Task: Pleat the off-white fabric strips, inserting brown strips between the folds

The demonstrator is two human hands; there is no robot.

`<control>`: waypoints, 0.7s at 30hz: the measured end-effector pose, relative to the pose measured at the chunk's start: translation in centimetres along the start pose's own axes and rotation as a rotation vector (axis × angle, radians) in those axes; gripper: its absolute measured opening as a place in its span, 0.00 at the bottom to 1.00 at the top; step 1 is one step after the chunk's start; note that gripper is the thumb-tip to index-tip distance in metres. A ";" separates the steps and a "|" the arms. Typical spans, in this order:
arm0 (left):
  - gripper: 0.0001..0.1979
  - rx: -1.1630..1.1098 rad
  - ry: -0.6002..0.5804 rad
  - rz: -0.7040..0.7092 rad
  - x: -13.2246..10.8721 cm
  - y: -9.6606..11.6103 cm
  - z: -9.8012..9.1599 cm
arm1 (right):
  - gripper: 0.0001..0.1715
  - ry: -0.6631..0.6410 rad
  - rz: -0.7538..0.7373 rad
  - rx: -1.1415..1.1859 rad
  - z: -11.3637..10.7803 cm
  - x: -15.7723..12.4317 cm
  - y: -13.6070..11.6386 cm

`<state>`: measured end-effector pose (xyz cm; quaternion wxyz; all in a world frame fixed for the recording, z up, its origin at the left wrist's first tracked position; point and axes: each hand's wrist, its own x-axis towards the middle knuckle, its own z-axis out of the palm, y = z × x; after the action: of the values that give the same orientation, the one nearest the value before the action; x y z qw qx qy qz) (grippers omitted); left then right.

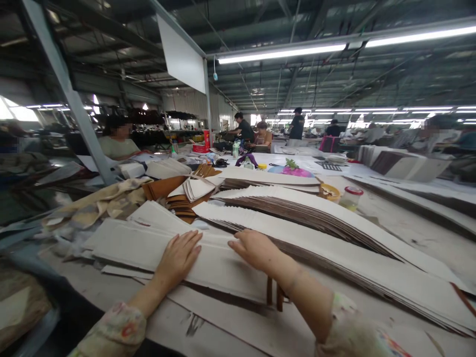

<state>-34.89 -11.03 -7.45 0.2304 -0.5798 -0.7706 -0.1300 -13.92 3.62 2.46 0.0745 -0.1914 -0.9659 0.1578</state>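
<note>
A long off-white panel (226, 267) lies flat in front of me on the table. My left hand (179, 254) rests on it with the fingers stretched out toward the far edge. Over the panel's far edge on the right is my right hand (257, 250), fingers extended and touching the surface; its fingertips partly hide that edge. Two narrow brown strips (274, 293) stick out at the panel's right end, under my right forearm. More off-white panels (122, 243) lie beneath and to the left. Another pale strip (238, 317) runs along the near side.
Fanned stacks of long pale panels with brown undersides (334, 253) spread out beyond my right hand. Brown pieces (167, 187) and patterned cloth (107, 203) lie at the back left. A yellow bowl (329, 192) and a red-lidded jar (351, 198) stand farther back. Several people work in the background.
</note>
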 end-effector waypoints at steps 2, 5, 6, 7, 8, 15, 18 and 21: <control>0.20 0.021 0.031 0.009 -0.3 -0.1 0.3 | 0.26 -0.061 0.002 -0.008 1.4 2.2 -0.4; 0.22 0.041 0.046 0.042 -1.0 -0.2 0.8 | 0.33 -0.148 0.031 -0.006 2.8 4.2 -0.1; 0.23 0.043 0.043 0.059 -1.2 -0.3 0.8 | 0.35 -0.174 0.043 -0.005 3.0 4.7 0.1; 0.25 0.043 0.039 0.078 -1.5 -0.3 0.8 | 0.36 -0.197 0.056 -0.005 3.0 5.1 0.2; 0.27 0.040 0.031 0.101 -1.8 -0.3 0.7 | 0.37 -0.219 0.070 -0.004 3.0 5.5 0.3; 0.34 -0.006 0.005 0.196 -3.6 -0.3 0.0 | 0.49 -0.366 0.148 0.041 3.3 7.8 -0.1; 0.36 0.000 0.035 0.199 -3.9 -0.2 0.0 | 0.51 -0.434 0.133 0.082 3.2 7.9 0.1; 0.36 0.017 0.055 0.199 -4.1 -0.1 -0.1 | 0.52 -0.469 0.085 0.141 2.3 7.6 0.5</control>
<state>-34.07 -14.51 -9.44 0.2679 -0.6476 -0.7039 -0.1158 -21.15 6.44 0.74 -0.1451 -0.1842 -0.9345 0.2680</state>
